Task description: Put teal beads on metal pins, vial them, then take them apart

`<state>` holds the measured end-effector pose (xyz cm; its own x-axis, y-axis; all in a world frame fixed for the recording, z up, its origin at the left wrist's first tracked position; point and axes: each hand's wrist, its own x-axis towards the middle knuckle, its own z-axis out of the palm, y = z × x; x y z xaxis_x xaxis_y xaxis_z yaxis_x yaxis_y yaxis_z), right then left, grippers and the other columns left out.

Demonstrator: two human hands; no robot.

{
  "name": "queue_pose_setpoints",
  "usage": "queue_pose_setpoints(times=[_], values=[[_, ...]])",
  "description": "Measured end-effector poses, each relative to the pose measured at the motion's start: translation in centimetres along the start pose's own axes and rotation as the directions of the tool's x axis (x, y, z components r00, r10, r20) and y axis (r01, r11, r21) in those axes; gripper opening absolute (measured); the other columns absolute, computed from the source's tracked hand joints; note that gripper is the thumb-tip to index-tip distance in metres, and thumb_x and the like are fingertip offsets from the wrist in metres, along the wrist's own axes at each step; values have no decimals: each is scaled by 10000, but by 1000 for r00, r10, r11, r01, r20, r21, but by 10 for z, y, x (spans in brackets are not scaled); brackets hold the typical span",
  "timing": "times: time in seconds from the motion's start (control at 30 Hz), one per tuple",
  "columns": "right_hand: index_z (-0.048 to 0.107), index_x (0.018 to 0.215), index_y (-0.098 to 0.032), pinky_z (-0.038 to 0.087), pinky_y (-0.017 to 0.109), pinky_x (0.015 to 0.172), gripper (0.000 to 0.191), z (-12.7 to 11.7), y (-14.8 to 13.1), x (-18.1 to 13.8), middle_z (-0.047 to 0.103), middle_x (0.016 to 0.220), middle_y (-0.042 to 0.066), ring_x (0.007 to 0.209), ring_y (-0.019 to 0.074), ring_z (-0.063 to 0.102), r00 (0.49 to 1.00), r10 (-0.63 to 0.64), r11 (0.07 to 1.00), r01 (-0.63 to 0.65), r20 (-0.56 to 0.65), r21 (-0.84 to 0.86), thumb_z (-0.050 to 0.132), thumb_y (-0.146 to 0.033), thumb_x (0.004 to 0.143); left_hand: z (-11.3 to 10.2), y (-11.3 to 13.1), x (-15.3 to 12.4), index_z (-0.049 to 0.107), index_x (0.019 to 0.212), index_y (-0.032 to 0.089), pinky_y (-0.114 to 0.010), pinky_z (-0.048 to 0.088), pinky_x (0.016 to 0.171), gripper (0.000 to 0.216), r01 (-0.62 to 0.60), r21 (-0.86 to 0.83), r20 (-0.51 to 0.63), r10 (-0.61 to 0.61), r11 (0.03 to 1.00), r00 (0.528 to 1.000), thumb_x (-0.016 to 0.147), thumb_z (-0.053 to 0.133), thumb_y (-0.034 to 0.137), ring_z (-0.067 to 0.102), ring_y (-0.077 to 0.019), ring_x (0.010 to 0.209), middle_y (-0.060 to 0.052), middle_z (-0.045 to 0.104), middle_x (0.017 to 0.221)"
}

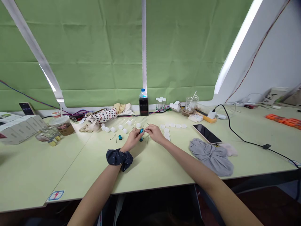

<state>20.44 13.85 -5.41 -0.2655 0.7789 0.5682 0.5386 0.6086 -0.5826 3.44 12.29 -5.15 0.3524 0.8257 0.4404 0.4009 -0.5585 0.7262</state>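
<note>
Blue part [141, 130]: from here I see it pinched in my left hand [133, 138] above the table [150, 168]. Whether my right hand [154, 133], close beside it, grips anything I cannot tell. Another knob [120, 137] lies left.

Left hand [132, 138] pinches a small glossy blue part [141, 130]! Right hand [154, 132] close beside, over the pale-green tabletop [162, 166].

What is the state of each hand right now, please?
Left hand: closed, holding a small blue piece.
Right hand: closed beside it; any held item is too small to tell.
</note>
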Motion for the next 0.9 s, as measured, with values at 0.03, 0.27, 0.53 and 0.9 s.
queue_pose_setpoints(times=[0.03,0.27,0.53,0.9], values=[[699,793,-161,419,242,649,174,0,-2,-1,568,750,35,675,126,546,1000,-26,997,25,-12,-67,534,-153,847,0,0,0,527,616,177,-278,339,619,349,19,-30,29,-18,999,999,844,479,437,433,-159,658,-6,450,610],[708,763,-174,431,237,620,104,3,-2,-1,591,708,23,630,125,564,995,93,996,-94,-22,-15,611,-169,800,1,-2,0,525,657,175,-289,335,618,284,-43,142,-50,51,989,997,848,484,380,421,-164,682,-16,412,696],[696,734,-157,439,214,465,148,-1,3,0,632,760,31,415,71,528,955,220,955,-252,199,156,575,-201,808,0,-5,1,596,791,170,-301,365,659,211,-109,213,-33,119,971,992,860,476,330,444,-176,722,-28,415,739],[663,633,-159,397,226,560,149,9,4,-3,550,718,10,543,85,517,990,142,986,-141,11,-92,620,-123,771,4,-7,-1,560,672,172,-288,331,598,255,-42,225,-30,50,974,998,856,478,328,427,-158,653,-15,410,683]])
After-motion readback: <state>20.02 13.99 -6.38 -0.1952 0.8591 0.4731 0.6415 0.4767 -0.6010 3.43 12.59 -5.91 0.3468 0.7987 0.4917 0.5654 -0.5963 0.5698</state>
